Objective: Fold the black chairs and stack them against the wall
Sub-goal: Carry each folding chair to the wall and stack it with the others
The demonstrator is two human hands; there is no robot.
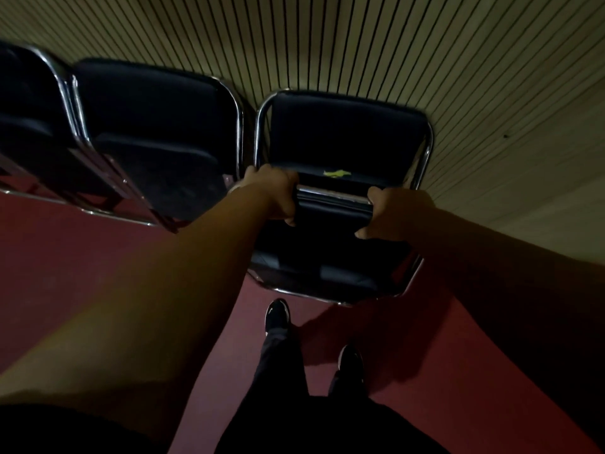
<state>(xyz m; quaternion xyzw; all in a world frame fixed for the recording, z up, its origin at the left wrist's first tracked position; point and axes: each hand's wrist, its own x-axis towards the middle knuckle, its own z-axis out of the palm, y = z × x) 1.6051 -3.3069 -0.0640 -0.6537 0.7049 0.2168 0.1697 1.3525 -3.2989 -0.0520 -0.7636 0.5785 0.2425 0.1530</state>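
Left hand (275,196) and right hand (391,214) both grip the chair (343,132) by its chrome bar (332,193) at 12 o'clock; I judge it stiff, fairly heavy, slick metal.

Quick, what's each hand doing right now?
Left hand: grips the chrome bar of the black chair.
Right hand: grips the same bar at its other end.

Dim, soft-blurred wide-angle view, edges bowed

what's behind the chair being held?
Only the slatted wall shows behind the chair. The wall's base there is covered by the chair.
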